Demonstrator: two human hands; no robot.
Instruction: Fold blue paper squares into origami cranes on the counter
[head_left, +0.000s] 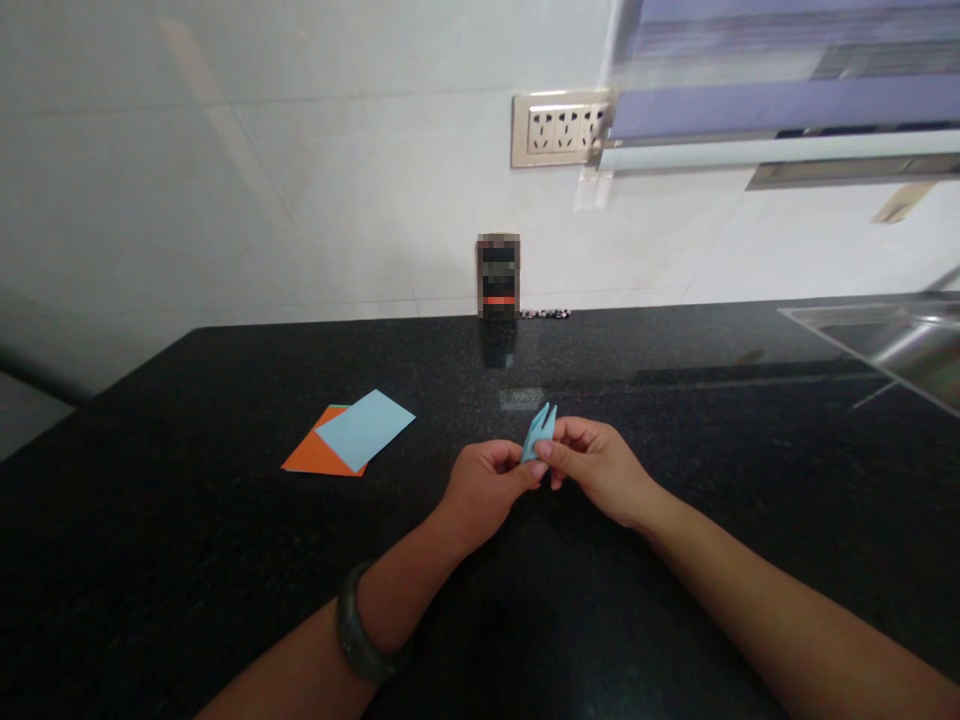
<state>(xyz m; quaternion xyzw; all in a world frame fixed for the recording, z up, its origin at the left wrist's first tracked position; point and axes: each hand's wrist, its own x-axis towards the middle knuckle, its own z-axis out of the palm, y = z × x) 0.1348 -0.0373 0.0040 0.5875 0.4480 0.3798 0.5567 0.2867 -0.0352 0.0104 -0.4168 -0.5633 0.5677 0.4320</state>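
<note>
A small light-blue folded paper (539, 432) with two pointed tips facing up is held between both hands, above the dark countertop. My left hand (487, 485) pinches its lower left end, thumb in front. My right hand (596, 460) grips its lower right side, with the thumb across the front. The fingers behind the paper are partly hidden. To the left, a light-blue paper sheet (367, 430) lies flat, overlapping an orange paper sheet (319, 450) on the counter.
The black speckled countertop (225, 560) runs back to a tiled wall (337, 200). Against it stands a phone (499, 275), blurred out, beside a beaded strap (547, 314). A metal sink (900, 340) is set in at the right. A socket panel (559, 130) is on the wall.
</note>
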